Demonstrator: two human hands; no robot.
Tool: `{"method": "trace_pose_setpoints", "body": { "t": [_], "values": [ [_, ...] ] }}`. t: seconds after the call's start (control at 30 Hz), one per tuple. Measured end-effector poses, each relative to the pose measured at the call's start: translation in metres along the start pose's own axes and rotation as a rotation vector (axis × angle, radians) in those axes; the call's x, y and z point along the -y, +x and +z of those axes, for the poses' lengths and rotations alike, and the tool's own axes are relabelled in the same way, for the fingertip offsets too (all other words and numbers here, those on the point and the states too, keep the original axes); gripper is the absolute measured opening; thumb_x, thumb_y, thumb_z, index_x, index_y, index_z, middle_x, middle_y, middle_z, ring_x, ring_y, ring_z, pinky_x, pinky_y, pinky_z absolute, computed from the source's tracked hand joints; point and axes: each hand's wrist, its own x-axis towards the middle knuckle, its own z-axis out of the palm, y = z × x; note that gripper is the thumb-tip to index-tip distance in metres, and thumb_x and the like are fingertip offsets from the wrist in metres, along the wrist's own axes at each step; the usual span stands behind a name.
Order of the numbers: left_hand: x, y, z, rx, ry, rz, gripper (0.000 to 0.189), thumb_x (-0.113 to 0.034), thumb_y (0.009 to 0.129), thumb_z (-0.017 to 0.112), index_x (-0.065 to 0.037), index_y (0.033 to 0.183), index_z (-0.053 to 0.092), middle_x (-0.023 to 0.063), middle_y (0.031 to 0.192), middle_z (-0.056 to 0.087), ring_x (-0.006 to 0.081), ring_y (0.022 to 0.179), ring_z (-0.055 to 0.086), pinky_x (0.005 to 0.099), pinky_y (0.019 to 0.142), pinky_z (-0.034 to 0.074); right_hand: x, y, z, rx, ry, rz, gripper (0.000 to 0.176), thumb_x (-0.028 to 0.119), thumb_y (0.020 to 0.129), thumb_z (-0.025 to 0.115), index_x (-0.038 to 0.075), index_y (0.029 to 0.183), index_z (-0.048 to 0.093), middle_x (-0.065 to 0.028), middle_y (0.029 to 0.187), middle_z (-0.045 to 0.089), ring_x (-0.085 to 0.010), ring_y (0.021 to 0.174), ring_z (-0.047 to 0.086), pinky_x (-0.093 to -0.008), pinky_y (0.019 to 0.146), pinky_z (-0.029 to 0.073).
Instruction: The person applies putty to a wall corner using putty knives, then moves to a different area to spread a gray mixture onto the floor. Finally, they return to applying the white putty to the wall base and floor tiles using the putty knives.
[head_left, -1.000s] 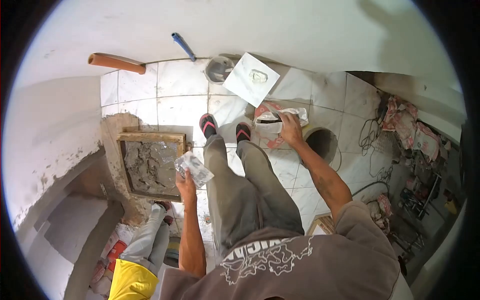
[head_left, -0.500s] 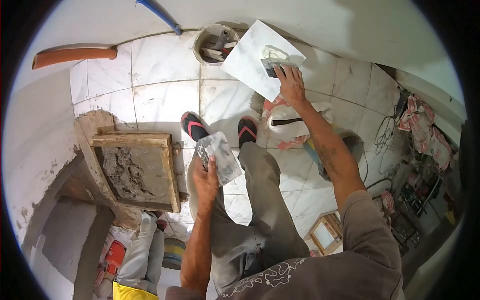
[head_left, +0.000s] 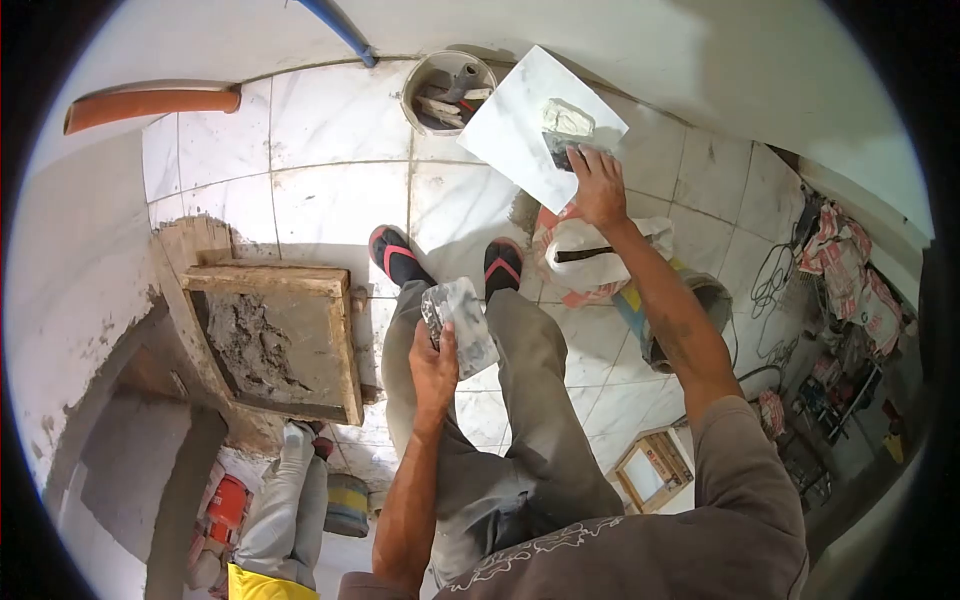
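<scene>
My left hand (head_left: 435,372) is closed on a wide rectangular trowel (head_left: 468,330), its flat metal blade streaked with white and held above my knees. My right hand (head_left: 600,192) is closed on a putty knife (head_left: 562,150); its dark blade lies against a mound of white paste (head_left: 567,118). That paste sits on a square white marble-look tile (head_left: 510,125), which rests at an angle near the wall. My fingers hide most of the putty knife's handle.
A bucket of tools (head_left: 408,100) stands left of the tile. A white sack (head_left: 655,235) and another bucket (head_left: 705,300) lie below it. On the left is a wooden-framed mortar box (head_left: 345,350). Another person's legs (head_left: 285,500) show at lower left. Cables (head_left: 770,280) run along the right.
The putty knife has shifted slightly down on the tile, leaving more of the paste visible. The whole view has moved a little. Both hands keep their tools.
</scene>
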Motion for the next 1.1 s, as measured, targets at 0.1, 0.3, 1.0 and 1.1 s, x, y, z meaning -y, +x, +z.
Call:
{"method": "trace_pose_setpoints", "body": {
  "t": [0.1, 0.3, 1.0, 1.1],
  "values": [
    [0.007, 0.007, 0.010, -0.018, -0.015, 0.060, 0.029, -0.024, 0.095, 0.054, 0.005, 0.099, 0.055, 0.0121, 0.080, 0.060, 0.0180, 0.072, 0.053, 0.0327, 0.068, 0.044, -0.003, -0.008, 0.027, 0.068, -0.058, 0.005, 0.039, 0.015, 0.079, 0.056, 0.008, 0.117, 0.058, -0.0087, 0.109, 0.055, -0.0260, 0.101, 0.053, -0.0415, 0.087, 0.040],
    [0.014, 0.014, 0.016, -0.014, 0.012, 0.043, 0.032, -0.026, 0.095, 0.052, 0.006, 0.102, 0.055, 0.0148, 0.083, 0.062, 0.0198, 0.074, 0.055, 0.0332, 0.071, 0.045, -0.004, -0.009, 0.025, 0.057, 0.007, -0.012, 0.037, 0.014, 0.082, 0.052, 0.007, 0.117, 0.058, -0.0086, 0.108, 0.055, -0.0251, 0.100, 0.053, -0.0406, 0.085, 0.041],
    [0.029, 0.212, 0.156, 0.494, -1.431, -0.394, 0.034, -0.019, 0.088, 0.059, 0.001, 0.115, 0.056, 0.0100, 0.100, 0.067, 0.0200, 0.083, 0.067, 0.0322, 0.077, 0.056, 0.004, -0.011, 0.028, 0.151, -0.053, -0.108, 0.045, 0.010, 0.078, 0.053, 0.004, 0.123, 0.053, -0.0121, 0.114, 0.054, -0.0283, 0.101, 0.052, -0.0423, 0.084, 0.041],
    [0.032, 0.213, 0.151, 0.486, -1.441, -0.385, 0.034, -0.019, 0.088, 0.059, 0.001, 0.116, 0.056, 0.0099, 0.101, 0.067, 0.0200, 0.084, 0.067, 0.0326, 0.077, 0.056, 0.000, -0.004, 0.038, 0.089, -0.091, -0.055, 0.045, 0.009, 0.078, 0.053, 0.004, 0.123, 0.053, -0.0115, 0.112, 0.054, -0.0285, 0.100, 0.052, -0.0423, 0.084, 0.041]
  ]
}}
